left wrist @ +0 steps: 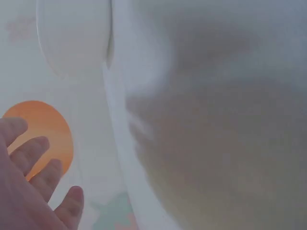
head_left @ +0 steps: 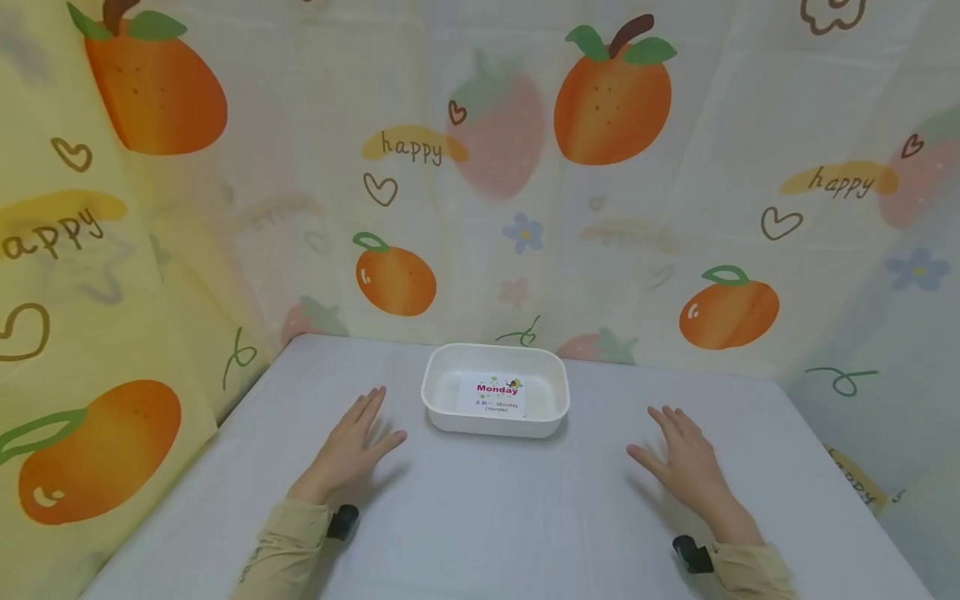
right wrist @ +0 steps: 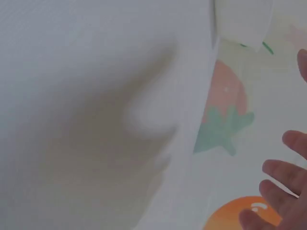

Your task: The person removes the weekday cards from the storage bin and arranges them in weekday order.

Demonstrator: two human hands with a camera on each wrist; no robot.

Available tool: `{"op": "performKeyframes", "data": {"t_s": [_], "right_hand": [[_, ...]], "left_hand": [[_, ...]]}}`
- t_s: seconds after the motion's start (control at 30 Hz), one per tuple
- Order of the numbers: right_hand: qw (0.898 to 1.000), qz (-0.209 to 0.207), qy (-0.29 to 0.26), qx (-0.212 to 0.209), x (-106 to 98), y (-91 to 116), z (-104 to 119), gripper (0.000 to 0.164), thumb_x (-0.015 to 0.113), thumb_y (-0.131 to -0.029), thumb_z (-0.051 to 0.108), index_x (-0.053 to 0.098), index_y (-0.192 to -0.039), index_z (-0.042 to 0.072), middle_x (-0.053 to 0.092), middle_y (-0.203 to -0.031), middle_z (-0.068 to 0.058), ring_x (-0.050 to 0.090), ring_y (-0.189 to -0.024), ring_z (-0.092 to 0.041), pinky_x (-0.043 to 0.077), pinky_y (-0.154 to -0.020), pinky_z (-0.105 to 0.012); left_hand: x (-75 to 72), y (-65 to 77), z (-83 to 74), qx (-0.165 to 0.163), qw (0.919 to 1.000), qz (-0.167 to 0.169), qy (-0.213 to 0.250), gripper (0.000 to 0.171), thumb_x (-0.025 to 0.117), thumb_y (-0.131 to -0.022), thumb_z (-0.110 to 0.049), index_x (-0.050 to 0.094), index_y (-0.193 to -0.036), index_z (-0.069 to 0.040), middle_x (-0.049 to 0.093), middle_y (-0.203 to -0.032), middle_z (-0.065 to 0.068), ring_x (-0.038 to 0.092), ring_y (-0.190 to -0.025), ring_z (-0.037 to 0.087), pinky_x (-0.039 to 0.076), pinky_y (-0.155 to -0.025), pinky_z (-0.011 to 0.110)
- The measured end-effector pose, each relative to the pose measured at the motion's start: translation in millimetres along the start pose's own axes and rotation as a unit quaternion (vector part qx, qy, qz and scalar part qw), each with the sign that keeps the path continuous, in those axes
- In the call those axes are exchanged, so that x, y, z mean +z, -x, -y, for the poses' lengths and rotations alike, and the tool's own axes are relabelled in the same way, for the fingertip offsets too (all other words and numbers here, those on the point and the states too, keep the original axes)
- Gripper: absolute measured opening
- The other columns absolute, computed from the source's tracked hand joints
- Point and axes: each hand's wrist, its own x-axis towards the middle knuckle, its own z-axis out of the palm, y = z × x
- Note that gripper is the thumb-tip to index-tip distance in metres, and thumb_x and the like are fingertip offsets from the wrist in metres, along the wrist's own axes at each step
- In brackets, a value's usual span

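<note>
A white rectangular tray (head_left: 495, 427) with rounded corners stands toward the back of the table. Inside it lies a white card (head_left: 492, 396) printed "Monday" in pink, with a small picture at its top. To the left of the tray my left hand (head_left: 348, 446) hovers over the table, fingers extended and thumb spread, holding nothing. On the other side, my right hand (head_left: 684, 462) is likewise spread and bare, its thumb toward the tray. Part of the tray (left wrist: 74, 33) shows at the top of the left wrist view, apart from the fingers (left wrist: 45, 179).
A white cloth covers the table (head_left: 495, 525). Behind it hangs a curtain (head_left: 480, 250) printed with oranges, strawberries and "happy"; it also runs along the left and right sides. Black wrist straps (head_left: 343, 522) sit at both beige sleeves (head_left: 285, 550).
</note>
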Motion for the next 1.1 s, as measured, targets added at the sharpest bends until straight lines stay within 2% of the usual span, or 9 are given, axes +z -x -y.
{"op": "performKeyframes", "data": {"t_s": [0.17,0.3,0.67,0.93,1.1], "right_hand": [[0.996,0.011,-0.093,-0.008,8,-12,9,0.071,0.065,-0.086,0.037,0.037,-0.135,-0.007,0.031,-0.138,-0.031,0.02,-0.128,-0.048,0.019,-0.097,-0.066],[0.991,0.018,-0.128,-0.027,15,-20,17,0.07,0.066,-0.086,0.034,0.037,-0.135,-0.007,0.032,-0.138,-0.03,0.02,-0.129,-0.047,0.018,-0.1,-0.062],[0.987,0.034,-0.155,-0.028,29,-47,37,0.076,0.065,-0.086,0.039,0.033,-0.14,-0.003,0.032,-0.141,-0.024,0.024,-0.13,-0.04,0.021,-0.103,-0.057],[0.984,0.054,-0.168,-0.032,35,-67,55,0.078,0.067,-0.084,0.039,0.03,-0.142,0.002,0.03,-0.143,-0.021,0.024,-0.131,-0.038,0.022,-0.103,-0.056],[0.983,0.054,-0.175,-0.031,39,-76,63,0.078,0.068,-0.084,0.038,0.031,-0.142,0.001,0.032,-0.143,-0.02,0.025,-0.131,-0.037,0.023,-0.103,-0.055]], "left_hand": [[3.3,-4.4,-6.4,0.001,0.9989,-0.009,0.047,0.086,0.056,-0.085,-0.057,0.017,-0.149,-0.016,0.017,-0.151,0.012,0.01,-0.137,0.035,0.015,-0.103,0.06],[8.6,-7.3,-12.2,0.01,0.9973,-0.006,0.073,0.085,0.058,-0.086,-0.052,0.018,-0.149,-0.011,0.017,-0.151,0.015,0.01,-0.136,0.037,0.014,-0.102,0.061],[25.1,-21.2,-20.7,0.012,0.9922,-0.006,0.124,0.086,0.06,-0.087,-0.048,0.018,-0.147,-0.003,0.018,-0.15,0.016,0.014,-0.136,0.034,0.015,-0.106,0.053],[36.6,-29.0,-28.0,-0.024,0.987,-0.004,0.159,0.086,0.061,-0.088,-0.043,0.014,-0.148,-0.005,0.017,-0.149,0.02,0.013,-0.136,0.035,0.014,-0.107,0.051],[45.8,-34.1,-30.6,-0.007,0.9866,-0.013,0.163,0.084,0.062,-0.089,-0.036,0.014,-0.146,0.003,0.018,-0.148,0.025,0.015,-0.135,0.038,0.014,-0.106,0.052]]}}
